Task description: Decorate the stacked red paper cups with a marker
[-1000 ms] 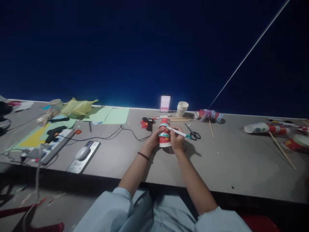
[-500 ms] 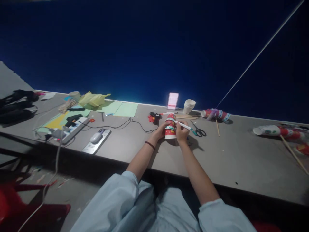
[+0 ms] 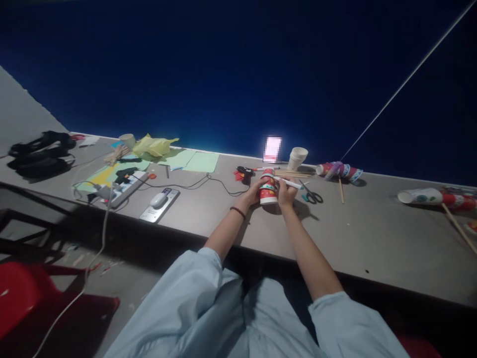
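Red cup stack: between the two hands, above or on the grey table (image 3: 316, 238); the patterned red cup stack (image 3: 268, 191) has its long axis running away from the wearer, white rim at the near end.
Left hand: the left hand (image 3: 255, 192) is closed about the stack's left side; the stack lies to the right of its fingers.
Right hand: the right hand (image 3: 286, 193) pinches a white pen (image 3: 293, 184); the stack lies to the left of these fingers, the pen slanting across toward its upper part. Both hands are about equally near.
Surroundings: scissors (image 3: 315, 198) just right of the right hand; glue gun (image 3: 245, 172) beyond the left; white cups (image 3: 298, 157) farther back.
Not verifiable: pen-to-cup contact; left fingertips, hidden; whether the rim touches the table; phone screen (image 3: 273, 149), pixelated.
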A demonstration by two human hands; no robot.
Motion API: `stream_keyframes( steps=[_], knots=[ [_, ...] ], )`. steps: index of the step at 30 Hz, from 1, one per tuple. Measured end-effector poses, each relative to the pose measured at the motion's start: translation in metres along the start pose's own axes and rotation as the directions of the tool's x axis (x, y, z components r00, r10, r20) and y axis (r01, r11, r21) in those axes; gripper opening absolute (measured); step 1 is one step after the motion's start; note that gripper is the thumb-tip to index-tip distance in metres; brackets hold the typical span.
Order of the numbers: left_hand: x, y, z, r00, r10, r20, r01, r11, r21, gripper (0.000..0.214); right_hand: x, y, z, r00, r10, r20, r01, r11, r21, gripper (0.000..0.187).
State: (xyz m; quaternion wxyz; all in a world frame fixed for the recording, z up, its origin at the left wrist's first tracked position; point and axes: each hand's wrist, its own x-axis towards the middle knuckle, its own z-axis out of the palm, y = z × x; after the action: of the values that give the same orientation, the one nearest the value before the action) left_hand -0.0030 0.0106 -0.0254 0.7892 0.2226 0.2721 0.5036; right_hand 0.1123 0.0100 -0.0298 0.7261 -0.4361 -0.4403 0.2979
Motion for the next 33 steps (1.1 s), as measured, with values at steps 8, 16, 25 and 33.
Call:
stream_keyframes(
  steps=[8,16,25,33],
  knots=[
    [-0.003,0.002,-0.002,1.0,-0.012,0.003,0.012,1.0,-0.022,0.02,0.013,0.007,0.004,0.989,0.136,0.062,-0.143,0.98,0.141,0.017],
    [-0.002,0.005,-0.008,0.994,-0.101,0.032,0.101,0.994,-0.028,0.023,0.007,0.005,-0.007,0.968,0.19,0.167,-0.223,0.952,0.208,0.018],
    [-0.003,0.006,-0.006,0.994,-0.102,0.037,0.102,0.995,0.005,0.024,-0.002,0.007,-0.019,0.966,0.183,0.18,-0.219,0.953,0.208,0.019],
    [-0.008,0.006,-0.003,0.997,-0.074,0.0,0.074,0.997,0.03,0.02,-0.004,0.001,-0.018,0.97,0.147,0.196,-0.183,0.966,0.181,0.02]
  ],
)
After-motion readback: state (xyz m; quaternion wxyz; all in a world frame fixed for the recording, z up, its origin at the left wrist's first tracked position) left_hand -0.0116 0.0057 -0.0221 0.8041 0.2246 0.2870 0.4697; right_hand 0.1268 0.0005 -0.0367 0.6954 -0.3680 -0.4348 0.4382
